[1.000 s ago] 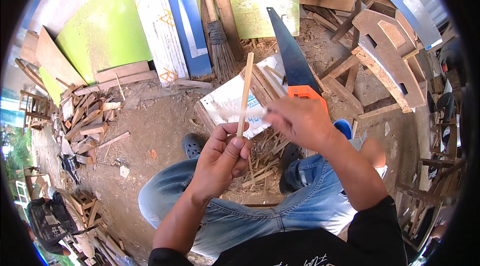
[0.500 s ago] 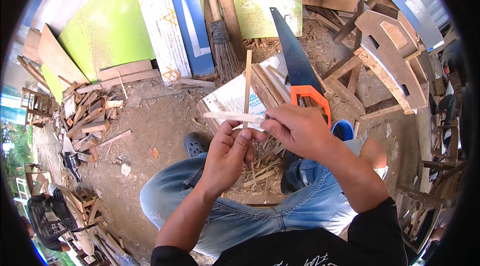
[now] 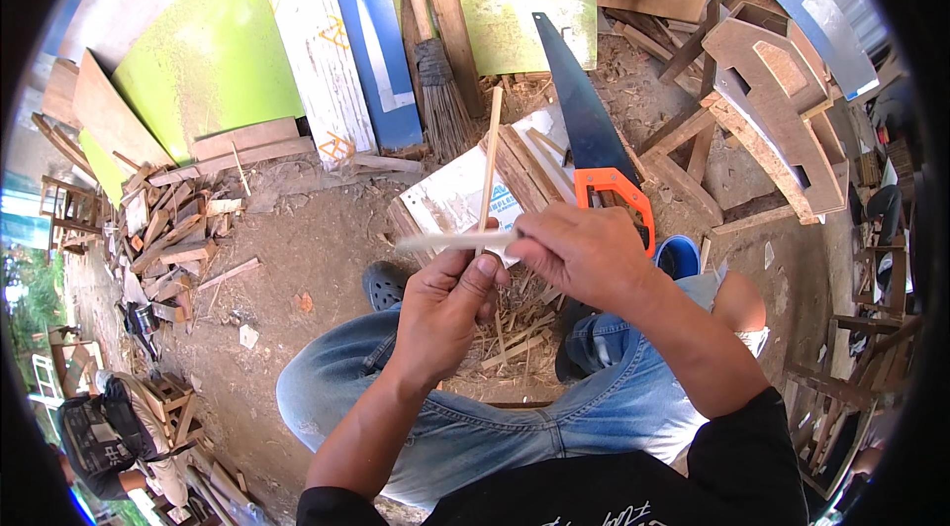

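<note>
Container: one round blue plastic bucket [image 3: 679, 255] stands on the dirt ground [image 3: 317, 239] just beyond the right knee, mostly hidden by the right hand; its contents cannot be seen.
Sticks in hand: two thin pale bamboo sticks, crossed in front of the person.
Upright stick [image 3: 489, 162]: one, nearly vertical, its lower end in the left hand.
Cross stick [image 3: 450, 241]: one, nearly level, lying across the upright stick and touching it where they cross.
Left hand [image 3: 447, 306]: fingers curled shut around the upright stick's lower end, thumb tip against the crossing.
Right hand [image 3: 584, 251]: fingers closed on the cross stick's right end.
Saw: one black-bladed handsaw with an orange handle [image 3: 594, 145], resting on a stack of wooden slats [image 3: 524, 170] beyond the hands.
Broom: one straw broom [image 3: 443, 91], leaning against the coloured boards.
Ground litter: wood shavings [image 3: 515, 323] between the feet, too many to count.
</note>
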A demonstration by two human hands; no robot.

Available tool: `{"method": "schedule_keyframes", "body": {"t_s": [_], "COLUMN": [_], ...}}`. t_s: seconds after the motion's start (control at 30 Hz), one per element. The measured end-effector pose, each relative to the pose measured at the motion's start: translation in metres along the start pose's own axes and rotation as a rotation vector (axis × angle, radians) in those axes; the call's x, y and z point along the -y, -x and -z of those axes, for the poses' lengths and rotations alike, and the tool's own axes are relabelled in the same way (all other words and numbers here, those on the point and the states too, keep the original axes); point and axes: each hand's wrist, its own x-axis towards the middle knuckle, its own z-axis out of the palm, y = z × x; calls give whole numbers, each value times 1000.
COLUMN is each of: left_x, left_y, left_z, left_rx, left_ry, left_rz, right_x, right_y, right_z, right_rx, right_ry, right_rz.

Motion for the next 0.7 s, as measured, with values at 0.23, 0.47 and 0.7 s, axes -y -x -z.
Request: {"method": "schedule_keyframes", "body": {"t_s": [0.23, 0.47, 0.7], "left_x": [0, 1, 0], "left_y": [13, 5, 9], "left_z": [-5, -2, 0], "left_rx": [137, 98, 114], "left_ry": [74, 209, 53], "left_rz": [92, 95, 86], "right_x": [-40, -10, -23], "right_y": [-25, 2, -11], "right_z": [37, 10, 16], "right_rx": [-254, -97, -144], "right_ry": [-89, -210, -72], "right_rz": [-528, -59, -65]}}
